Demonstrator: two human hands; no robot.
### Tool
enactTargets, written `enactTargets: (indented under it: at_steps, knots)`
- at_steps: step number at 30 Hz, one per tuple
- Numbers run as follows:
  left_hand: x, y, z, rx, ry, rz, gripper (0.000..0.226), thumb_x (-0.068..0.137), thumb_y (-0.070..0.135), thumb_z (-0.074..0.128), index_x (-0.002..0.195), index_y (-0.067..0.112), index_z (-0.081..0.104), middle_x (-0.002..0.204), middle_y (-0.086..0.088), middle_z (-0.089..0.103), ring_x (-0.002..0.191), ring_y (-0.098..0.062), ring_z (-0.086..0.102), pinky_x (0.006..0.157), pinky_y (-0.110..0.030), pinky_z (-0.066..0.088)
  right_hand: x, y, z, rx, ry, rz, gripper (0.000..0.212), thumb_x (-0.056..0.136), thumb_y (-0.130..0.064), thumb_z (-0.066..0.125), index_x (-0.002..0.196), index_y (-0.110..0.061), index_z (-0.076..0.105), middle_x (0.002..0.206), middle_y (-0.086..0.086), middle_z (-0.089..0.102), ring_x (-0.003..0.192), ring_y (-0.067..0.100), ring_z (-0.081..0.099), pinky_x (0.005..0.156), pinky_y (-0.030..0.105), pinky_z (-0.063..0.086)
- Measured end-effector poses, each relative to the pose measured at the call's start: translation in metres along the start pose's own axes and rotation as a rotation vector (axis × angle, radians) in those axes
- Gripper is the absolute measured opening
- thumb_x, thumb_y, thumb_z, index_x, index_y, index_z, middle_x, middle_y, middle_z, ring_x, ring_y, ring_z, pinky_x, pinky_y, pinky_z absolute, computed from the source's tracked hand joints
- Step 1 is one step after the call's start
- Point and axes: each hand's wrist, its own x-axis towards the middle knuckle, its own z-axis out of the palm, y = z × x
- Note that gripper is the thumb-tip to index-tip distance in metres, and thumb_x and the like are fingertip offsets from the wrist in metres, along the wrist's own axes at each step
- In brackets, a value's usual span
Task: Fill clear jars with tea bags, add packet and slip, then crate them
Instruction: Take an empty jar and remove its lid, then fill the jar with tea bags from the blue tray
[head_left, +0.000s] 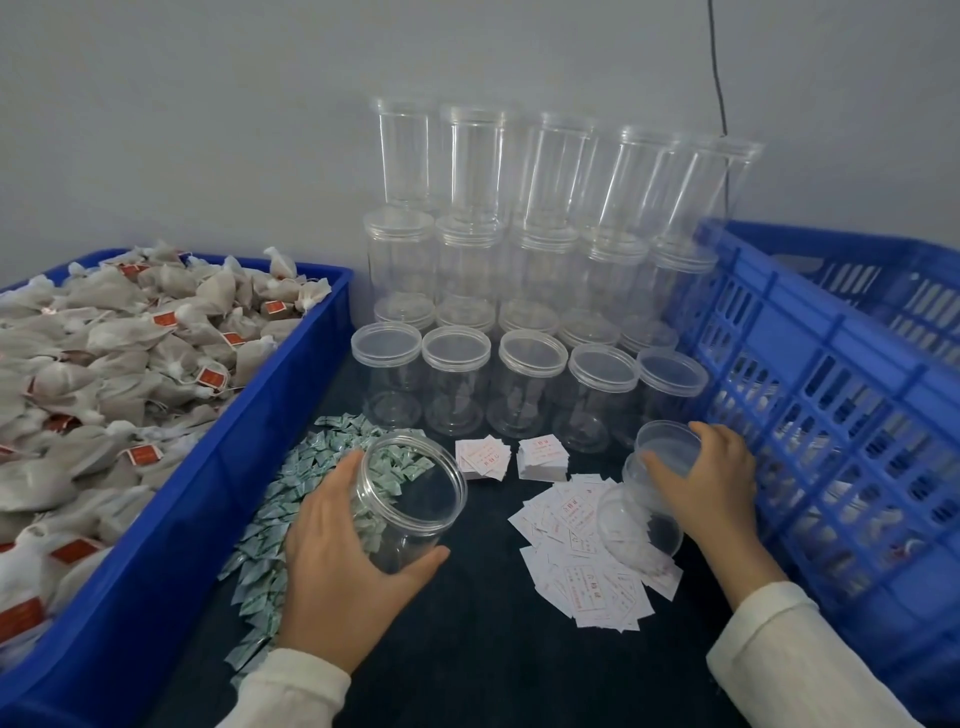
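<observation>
Open jar gripped in left hand, fingers and thumb curled round the clear wall, long axis tilted, mouth pointing up and away toward the right. Nearest supply — tea bags heaped in the blue bin — immediately left of that hand, so a reach for bags falls to the side opposite the mouth; judged to call for a turn of the jar or a crossing by the other hand. Right hand curled over a clear lid above a second jar lying among scattered slips on the dark bench; whether lifting or pressing, cannot tell. Green-white packets beneath and beside the left hand. Blue crate just right of the right hand. Farther back — lidded empty jars in stacked rows against the wall.
</observation>
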Motion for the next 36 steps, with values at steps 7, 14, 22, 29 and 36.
enactTargets:
  at_steps: [7, 14, 22, 29, 36]
  knots:
    - [0.001, 0.001, -0.008, -0.03, 0.053, -0.011, 0.111, 0.048, 0.045, 0.091, 0.141, 0.026, 0.032, 0.13, 0.017, 0.037, 0.129, -0.014, 0.039, 0.111, -0.049, 0.033, 0.002, -0.049, -0.035, 0.163, 0.095, -0.21, 0.055, 0.083, -0.026, 0.073, 0.13, -0.007, 0.052, 0.134, 0.014, 0.05, 0.125, 0.03, 0.044, 0.103, 0.044, 0.037]
    - [0.008, 0.01, -0.039, -0.187, 0.165, -0.021, 0.106, 0.042, 0.064, 0.079, 0.133, 0.041, 0.03, 0.125, 0.031, 0.037, 0.118, 0.014, 0.037, 0.097, -0.013, 0.034, -0.001, -0.177, -0.052, 0.388, 0.051, -0.557, 0.047, 0.086, -0.027, 0.069, 0.129, -0.013, 0.054, 0.129, 0.004, 0.055, 0.122, 0.021, 0.048, 0.104, 0.036, 0.036]
    - [0.015, 0.014, -0.097, -0.184, 0.302, 0.047, 0.106, 0.047, 0.065, 0.079, 0.137, 0.035, 0.031, 0.134, 0.016, 0.044, 0.123, 0.005, 0.043, 0.099, -0.015, 0.04, -0.027, -0.297, -0.009, 0.405, -0.218, -0.844, 0.046, 0.088, -0.026, 0.066, 0.13, -0.011, 0.053, 0.129, 0.007, 0.057, 0.119, 0.023, 0.052, 0.103, 0.045, 0.04]
    - [0.016, 0.004, -0.135, -0.168, 0.392, 0.015, 0.108, 0.045, 0.07, 0.077, 0.136, 0.033, 0.034, 0.131, 0.018, 0.048, 0.122, 0.004, 0.045, 0.095, -0.004, 0.035, -0.052, -0.37, 0.048, 0.192, -0.415, -1.003, 0.043, 0.089, -0.039, 0.061, 0.126, -0.017, 0.054, 0.118, 0.004, 0.061, 0.106, 0.023, 0.058, 0.094, 0.043, 0.046]
    - [0.033, -0.018, -0.154, -0.092, 0.499, -0.056, 0.108, 0.046, 0.071, 0.079, 0.135, 0.048, 0.023, 0.139, 0.016, 0.041, 0.129, -0.003, 0.04, 0.102, -0.025, 0.038, -0.059, -0.433, 0.118, 0.062, -0.53, -1.046, 0.015, 0.093, -0.035, 0.056, 0.095, -0.02, 0.058, 0.092, -0.003, 0.062, 0.08, 0.016, 0.059, 0.074, 0.034, 0.052]
